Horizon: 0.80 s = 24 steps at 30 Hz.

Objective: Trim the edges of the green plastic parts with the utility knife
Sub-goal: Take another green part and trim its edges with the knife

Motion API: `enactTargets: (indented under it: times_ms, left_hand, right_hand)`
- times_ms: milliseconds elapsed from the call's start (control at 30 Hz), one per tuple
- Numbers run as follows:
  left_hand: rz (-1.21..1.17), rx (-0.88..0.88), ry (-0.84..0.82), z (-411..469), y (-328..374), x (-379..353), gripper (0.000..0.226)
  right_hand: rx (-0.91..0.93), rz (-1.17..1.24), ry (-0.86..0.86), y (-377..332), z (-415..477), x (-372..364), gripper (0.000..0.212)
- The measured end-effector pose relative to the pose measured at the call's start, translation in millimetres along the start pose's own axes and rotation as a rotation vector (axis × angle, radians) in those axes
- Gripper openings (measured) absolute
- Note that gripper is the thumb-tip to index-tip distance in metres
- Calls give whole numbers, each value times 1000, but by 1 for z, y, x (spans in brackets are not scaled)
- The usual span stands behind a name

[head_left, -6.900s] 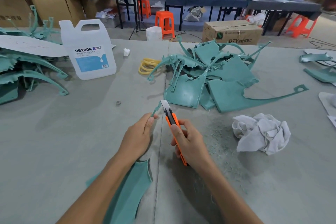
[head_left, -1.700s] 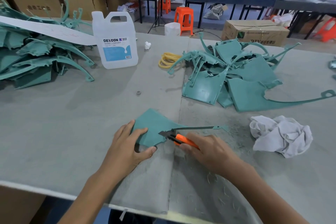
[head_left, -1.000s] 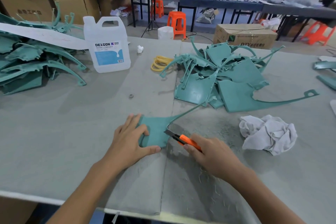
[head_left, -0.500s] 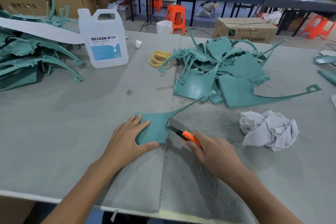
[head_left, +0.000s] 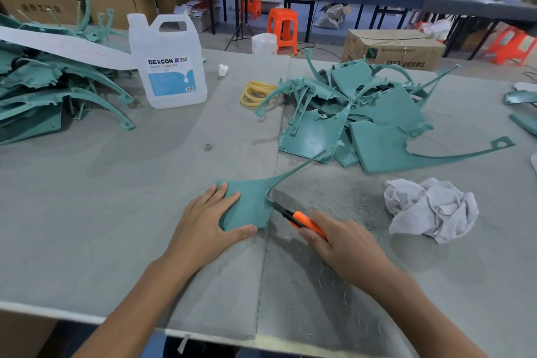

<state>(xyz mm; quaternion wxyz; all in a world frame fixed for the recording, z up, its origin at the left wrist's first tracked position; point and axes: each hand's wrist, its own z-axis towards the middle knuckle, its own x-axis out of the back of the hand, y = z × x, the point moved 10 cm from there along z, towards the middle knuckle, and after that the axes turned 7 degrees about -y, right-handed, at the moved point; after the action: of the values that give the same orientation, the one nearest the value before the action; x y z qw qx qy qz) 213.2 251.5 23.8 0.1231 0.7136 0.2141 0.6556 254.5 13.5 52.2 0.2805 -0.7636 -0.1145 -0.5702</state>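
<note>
- One green part (head_left: 250, 206) lies flat on the worktop (head_left: 116, 197), well in front of the white jug (head_left: 171, 67) on the person's side, with its thin arm reaching away to the right.
- The left hand (head_left: 209, 221) rests on it with fingers spread and straight and the thumb along the near edge, pressing it down.
- The right hand (head_left: 343, 244) is curled tight round the orange utility knife (head_left: 308, 222); the blade tip sits at the notch where the arm meets the flat body.
- I judge the job to be in mid-run: pale shavings (head_left: 328, 279) are strewn over the worktop around the right hand, so trimming has been done here.
- A tangled pile of green parts (head_left: 377, 113) lies right of the jug and another heap (head_left: 43, 90) left of it; I cannot tell which heap is finished and which is waiting.
- Some seven seconds back the part was held up off the worktop in the left hand, knife upright beside it; now it is pinned flat.
- Under two seconds ago its arm pointed to the right; it has since turned towards the pile.
- Over the last half second the blade has hardly shifted from that notch.
</note>
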Motion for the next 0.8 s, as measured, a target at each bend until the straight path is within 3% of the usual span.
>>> enactTargets:
  times_ms: [267,567,800]
  left_hand:
    - [12,29,80,-2,1,3,104]
    - [49,38,84,1,-3,-1,107]
    - [43,31,76,0,-1,-1,107]
  right_hand:
    - [-14,121,31,7,0,2,30]
    - [54,-55,-21,-5,2,-6,39]
    - [53,29,-24,-1,2,-2,33]
